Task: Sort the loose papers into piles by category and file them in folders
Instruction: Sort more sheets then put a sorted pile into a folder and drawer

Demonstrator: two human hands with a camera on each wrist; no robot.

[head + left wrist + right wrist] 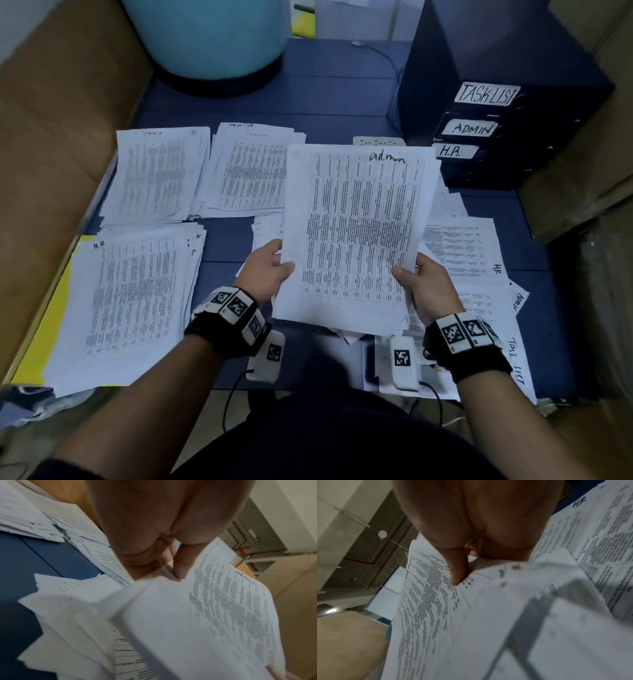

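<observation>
Between the left hand (270, 265) and right hand (423, 284), each pinching a lower edge, a sheet marked "admin" (356, 233) is held above the blue desk (308, 99). Three sorted piles lie left: ADMIN pile (157, 174), TASKLIST pile (253, 168), H.R. pile (133, 298). Unsorted papers (469, 260) remain at right, and the labelled folders (479, 130) look untouched, so filing seems unstarted.

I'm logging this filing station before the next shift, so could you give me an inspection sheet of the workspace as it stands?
Surface: blue table, largely papered over.
Job's things: held sheet marked admin; ADMIN pile; TASKLIST pile; H.R. pile on yellow folder; unsorted papers; binders labelled TASKLIST, ADMIN, H.R..
Clutter: white strip, identity unclear.
Grippers: left hand and right hand pinch the sheet's lower edges.
Cables: thin cable at back.
Surroundings: pale blue drum; cardboard on both sides.
</observation>
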